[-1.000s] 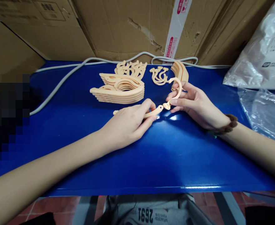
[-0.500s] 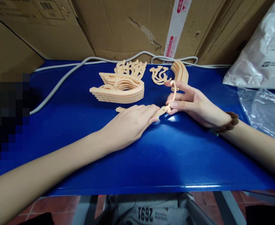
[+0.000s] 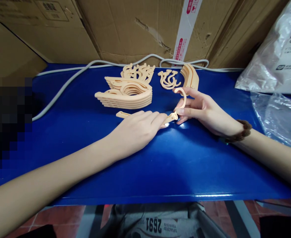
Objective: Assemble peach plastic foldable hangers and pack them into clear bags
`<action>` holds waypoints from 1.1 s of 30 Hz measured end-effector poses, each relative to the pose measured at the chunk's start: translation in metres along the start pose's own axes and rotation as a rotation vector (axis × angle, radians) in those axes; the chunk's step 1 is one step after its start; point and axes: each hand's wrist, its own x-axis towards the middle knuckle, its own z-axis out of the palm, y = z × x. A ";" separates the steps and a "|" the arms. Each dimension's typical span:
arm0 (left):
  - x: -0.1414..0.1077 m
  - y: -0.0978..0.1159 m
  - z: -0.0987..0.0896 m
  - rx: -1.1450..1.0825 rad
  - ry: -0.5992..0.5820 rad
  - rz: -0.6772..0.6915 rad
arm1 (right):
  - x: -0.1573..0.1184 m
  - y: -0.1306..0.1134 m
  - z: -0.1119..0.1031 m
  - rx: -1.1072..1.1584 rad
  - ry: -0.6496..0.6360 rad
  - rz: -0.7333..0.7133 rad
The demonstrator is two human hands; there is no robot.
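Over the middle of the blue table (image 3: 145, 172), a beige strip (image 3: 122, 114) is gripped by the left hand (image 3: 140, 132), its fingers closed over the piece with the back of the hand turned up; both ends of the strip are left showing. By the right hand (image 3: 205, 107), a beige hook (image 3: 184, 97) is pinched near its foot between thumb and fingers, while the index finger is stretched out behind the hook's curved tip. The foot of the hook is held at the right end of the strip; whether the two are joined cannot be told. A brown bracelet (image 3: 241, 132) is worn on the right wrist. Just beyond the left hand, beige hanger frames (image 3: 125, 100) are stacked flat, with a heap of hooks (image 3: 138, 72) placed behind them. Beyond the right hand, a few loose hooks (image 3: 169, 79) are laid beside a stack of curved strips (image 3: 191, 77). Along the back, a white cable (image 3: 61, 96) is strung before cardboard boxes (image 3: 125, 33), and at the right a plastic bag (image 3: 267, 66) is propped
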 end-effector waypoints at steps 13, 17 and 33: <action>0.002 0.001 -0.003 0.020 -0.136 -0.019 | -0.006 -0.006 0.006 -0.268 0.065 -0.175; 0.002 0.002 -0.004 0.018 -0.155 -0.019 | -0.005 -0.005 0.007 -0.243 0.021 -0.182; 0.004 0.006 -0.014 -0.188 -0.251 -0.199 | -0.011 -0.009 0.014 -0.227 -0.031 -0.154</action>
